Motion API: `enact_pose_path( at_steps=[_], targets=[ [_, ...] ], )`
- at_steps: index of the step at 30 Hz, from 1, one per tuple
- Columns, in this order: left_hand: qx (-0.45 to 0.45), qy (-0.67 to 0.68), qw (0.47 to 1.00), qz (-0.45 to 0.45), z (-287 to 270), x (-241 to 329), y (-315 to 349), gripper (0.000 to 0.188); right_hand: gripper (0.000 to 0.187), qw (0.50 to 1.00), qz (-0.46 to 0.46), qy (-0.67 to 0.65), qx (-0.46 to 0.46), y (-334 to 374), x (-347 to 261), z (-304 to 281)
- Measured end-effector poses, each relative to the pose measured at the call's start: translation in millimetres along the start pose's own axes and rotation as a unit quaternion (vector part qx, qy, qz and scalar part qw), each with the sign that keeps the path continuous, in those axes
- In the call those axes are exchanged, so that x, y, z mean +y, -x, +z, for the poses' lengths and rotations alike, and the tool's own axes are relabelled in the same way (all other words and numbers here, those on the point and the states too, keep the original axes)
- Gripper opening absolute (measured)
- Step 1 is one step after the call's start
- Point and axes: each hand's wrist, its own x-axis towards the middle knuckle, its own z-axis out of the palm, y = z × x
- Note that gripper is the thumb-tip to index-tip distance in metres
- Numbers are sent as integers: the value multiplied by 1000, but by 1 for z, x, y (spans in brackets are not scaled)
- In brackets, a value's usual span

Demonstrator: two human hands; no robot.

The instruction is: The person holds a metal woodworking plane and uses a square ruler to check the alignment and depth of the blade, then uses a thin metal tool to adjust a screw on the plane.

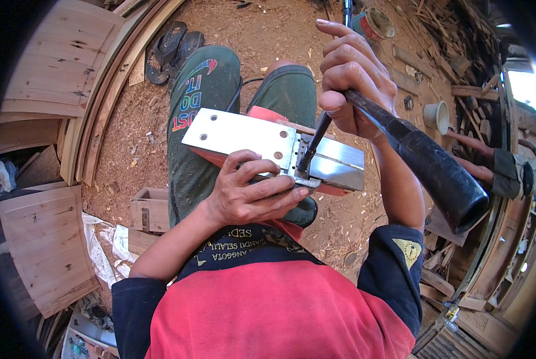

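Note:
An electric hand planer [244, 133] lies upside down across my lap, its shiny flat metal sole facing up and red body showing along the edges. My left hand [244, 190] grips its near side, fingers curled over the sole's edge beside the blade slot. In my right hand [358, 81] is a black socket wrench [409, 140] with several arms. One arm reaches down into the blade slot; a thick hollow arm points toward the lower right, and another sticks out above my fingers. Whether the wrench tip sits on a bolt is hidden.
Wood shavings cover the ground [142, 131]. Wooden panels [49, 245] and long boards stand at left, near a small wooden box [150, 209]. Dark sandals [171, 48] lie ahead. Buckets [436, 116] and another person's legs [477, 158] are at right, with scrap wood.

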Motion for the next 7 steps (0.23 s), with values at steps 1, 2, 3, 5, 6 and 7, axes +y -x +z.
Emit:
enact_pose_path(
  at_steps=[1, 2, 3, 5, 6, 7],
  targets=[
    [-6, 6, 1000, -2, 0, -1, 1, 43, 46, 1000, -1, -2, 0, -1, 0, 0],
    [-13, 12, 1000, -4, 0, -1, 2, 44, 46, 1000, -2, -3, 0, -1, 0, 1],
    [-4, 17, 1000, 1, -1, -1, 1, 44, 46, 1000, -2, -4, 0, -1, 0, 1],
    [14, 32, 999, 13, -6, -1, -8, 44, 47, 1000, -8, -5, 3, 1, 2, 1],
    [23, 38, 999, 20, -10, 0, -14, 45, 47, 1000, -8, -7, 2, 1, 2, 0],
    [22, 40, 999, 19, -9, 0, -13, 45, 47, 1000, -6, -10, 0, 0, 1, -1]
  ],
)
